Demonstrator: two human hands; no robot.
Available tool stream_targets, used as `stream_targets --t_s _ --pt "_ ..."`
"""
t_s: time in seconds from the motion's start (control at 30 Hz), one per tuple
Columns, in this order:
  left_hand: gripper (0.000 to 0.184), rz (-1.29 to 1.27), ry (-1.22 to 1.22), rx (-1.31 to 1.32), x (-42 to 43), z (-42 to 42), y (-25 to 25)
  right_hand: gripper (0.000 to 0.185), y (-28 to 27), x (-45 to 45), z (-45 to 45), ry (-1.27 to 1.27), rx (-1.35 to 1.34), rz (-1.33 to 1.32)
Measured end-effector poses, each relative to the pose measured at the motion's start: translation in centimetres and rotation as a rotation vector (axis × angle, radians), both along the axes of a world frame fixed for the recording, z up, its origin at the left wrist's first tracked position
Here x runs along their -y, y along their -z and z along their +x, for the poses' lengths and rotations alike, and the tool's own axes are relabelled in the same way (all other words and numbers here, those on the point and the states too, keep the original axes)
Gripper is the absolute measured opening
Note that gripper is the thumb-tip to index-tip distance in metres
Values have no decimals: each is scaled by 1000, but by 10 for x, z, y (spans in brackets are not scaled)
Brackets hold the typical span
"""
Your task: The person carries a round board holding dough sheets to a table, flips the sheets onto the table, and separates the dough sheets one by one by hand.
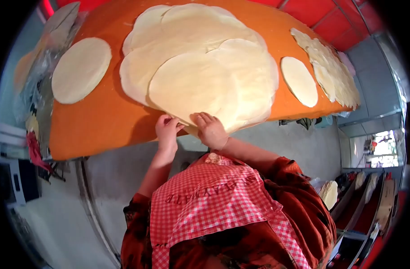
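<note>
Large, thin, pale dough sheets (196,85) overlap in a wide pile on the orange table (97,130), some reaching its near edge. My left hand (168,129) pinches the near edge of the front round sheet between thumb and fingers. Beside it, my right hand (211,130) rests on the same sheet near its edge, fingers together and laid on the dough. A thick round dough disc (81,70) lies at the left of the table, and a smaller oval one (299,81) lies right of the pile.
More overlapping dough pieces (324,67) lie at the table's far right end. Clear plastic (32,85) hangs at the left edge. A rack (362,206) stands at the lower right. A checked apron (209,193) covers my front, close to the table edge.
</note>
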State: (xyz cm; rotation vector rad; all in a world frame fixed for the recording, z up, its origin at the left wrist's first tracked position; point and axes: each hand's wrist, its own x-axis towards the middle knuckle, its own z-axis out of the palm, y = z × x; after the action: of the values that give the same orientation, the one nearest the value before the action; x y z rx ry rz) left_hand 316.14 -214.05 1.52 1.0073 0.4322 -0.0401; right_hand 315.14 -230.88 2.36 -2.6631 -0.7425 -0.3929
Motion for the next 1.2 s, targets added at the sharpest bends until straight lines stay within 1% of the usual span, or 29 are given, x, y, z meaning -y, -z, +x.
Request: stream_targets --t_s 0.07,0.1,0.13,0.17,0.2,0.27,0.3,0.33,0.37,0.4,0.43,0.5,0.57,0.6,0.63,0.67,0.7,0.73,0.77,0.83,0.87,0.9,1.0,1.03,1.1,1.2 --pt "11 -139 47 -17 -1 0 -12 39 -2 -1 1 51 89 -13" --pt "12 -217 77 -35 -3 -1 -17 39 -2 -1 3 37 48 21" --pt "13 -277 122 3 -5 0 -18 38 -2 1 6 20 10 57" --pt "13 -301 113 -9 -5 0 -21 38 -3 3 11 -2 -26 94" --pt "13 -324 102 -21 -5 0 -25 31 -12 6 19 105 -221 32" --pt "15 -346 107 -23 -5 3 -25 24 -35 22 72 141 -364 -148" --pt "16 -345 132 -13 -1 6 -25 22 -56 38 110 140 -312 -144" --pt "16 -340 158 -10 3 9 -25 23 -103 50 146 234 -324 -172" --pt "16 -333 184 -7 6 13 -26 25 -146 67 171 213 -246 10" --pt "17 -290 185 9 16 16 -29 27 -184 80 190 190 -211 16" --pt "17 -323 214 -29 25 18 -28 30 -222 93 209 168 -176 21" --pt "17 -403 265 -95 46 29 -15 25 -270 108 192 104 28 -18" --pt "14 -432 312 -220 70 35 5 31 -276 116 158 176 143 -285" --pt "12 -432 325 -218 80 36 21 31 -256 125 143 170 219 -266" --pt "11 -431 336 -211 89 37 33 30 -221 138 131 161 298 -245" --pt "13 -409 325 -214 95 36 37 31 -184 151 122 92 308 -202" --pt "14 -331 249 -257 103 31 18 31 -143 166 112 24 314 -158" --pt "15 -325 254 -244 103 31 17 34 -105 178 102 46 283 -181" --pt "15 -318 257 -230 104 31 17 32 -75 185 88 67 268 -179" --pt "15 -294 229 -242 109 30 18 28 -19 199 64 89 80 -136" --pt "15 -279 221 -250 111 30 18 28 9 201 56 77 138 -138" --pt "16 -273 228 -239 112 31 18 27 12 195 52 69 197 -140" --pt "20 -259 248 -227 113 33 20 26 6 185 48 110 105 -27" --pt "21 -259 249 -234 115 34 21 26 3 181 46 110 114 -15" --pt "23 -280 268 -226 119 36 25 26 2 176 44 110 136 -2" --pt "25 -338 321 -183 119 40 27 28 4 167 40 123 129 -62"
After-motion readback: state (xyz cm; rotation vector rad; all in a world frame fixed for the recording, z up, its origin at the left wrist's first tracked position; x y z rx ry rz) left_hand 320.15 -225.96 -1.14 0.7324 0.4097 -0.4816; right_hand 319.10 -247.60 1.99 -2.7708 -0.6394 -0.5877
